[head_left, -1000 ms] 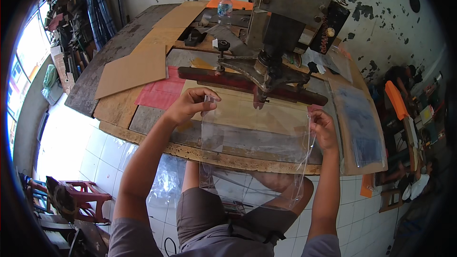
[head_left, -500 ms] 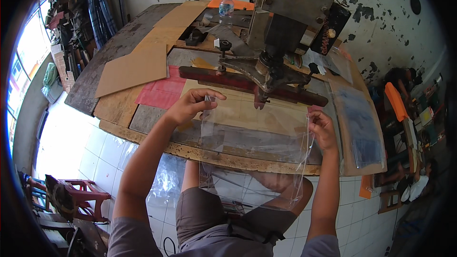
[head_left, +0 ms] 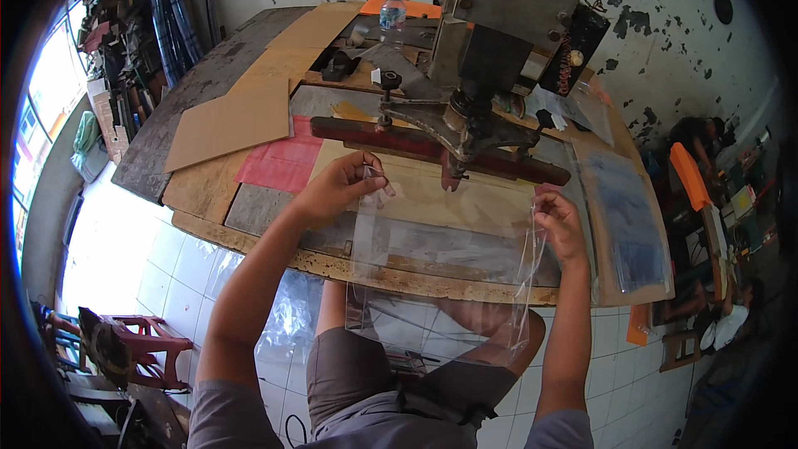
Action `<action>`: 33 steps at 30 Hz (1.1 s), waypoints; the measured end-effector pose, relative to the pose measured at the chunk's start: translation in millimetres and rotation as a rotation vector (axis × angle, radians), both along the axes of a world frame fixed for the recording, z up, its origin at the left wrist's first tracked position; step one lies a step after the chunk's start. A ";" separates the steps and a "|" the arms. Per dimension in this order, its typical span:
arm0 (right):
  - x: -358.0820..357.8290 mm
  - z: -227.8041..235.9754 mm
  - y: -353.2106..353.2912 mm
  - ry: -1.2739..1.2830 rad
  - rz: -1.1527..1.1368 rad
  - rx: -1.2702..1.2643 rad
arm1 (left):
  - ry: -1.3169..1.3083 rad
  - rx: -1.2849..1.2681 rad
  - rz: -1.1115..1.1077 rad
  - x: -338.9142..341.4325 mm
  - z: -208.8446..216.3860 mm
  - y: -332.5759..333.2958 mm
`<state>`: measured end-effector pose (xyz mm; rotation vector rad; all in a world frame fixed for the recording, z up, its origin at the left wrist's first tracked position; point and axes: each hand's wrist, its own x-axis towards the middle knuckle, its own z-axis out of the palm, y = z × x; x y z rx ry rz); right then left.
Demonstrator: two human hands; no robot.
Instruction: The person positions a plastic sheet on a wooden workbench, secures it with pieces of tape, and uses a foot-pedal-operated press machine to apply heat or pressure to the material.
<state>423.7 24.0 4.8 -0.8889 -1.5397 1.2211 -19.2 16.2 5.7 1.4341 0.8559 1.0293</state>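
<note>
A clear plastic sheet, folded or layered along its sides, hangs between my two hands over the front edge of the worktable. My left hand pinches its upper left corner, with the fingers curled. At the upper right corner my right hand grips the sheet between thumb and fingers. Just beyond my hands is a press machine, its long dark-red bar raised above a yellowish sheet on the table. Whether the plastic is a bag or a single sheet I cannot tell.
Brown boards and a red sheet lie at left. A water bottle stands at the back. On the right is a board with bluish clear plastic. More clear plastic hangs below the table. A red stool stands lower left.
My left fingers have curled in more around the plastic's corner, the left hand shifting slightly. My right hand stays nearly in place.
</note>
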 end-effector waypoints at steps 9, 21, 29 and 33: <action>-0.5 -6.9 1.3 -0.082 -0.057 0.003 | 0.132 0.022 0.057 -0.3 1.8 -0.2; -31.8 -15.8 -74.6 0.068 -0.262 -0.062 | 0.134 0.037 0.173 0.4 -4.6 -37.3; -18.5 -43.6 -86.7 0.290 -0.404 -0.040 | 0.144 0.143 0.301 14.3 -31.2 -92.6; -24.5 -39.5 -92.9 0.250 -0.404 -0.020 | 0.134 0.103 0.345 17.1 -28.4 -93.2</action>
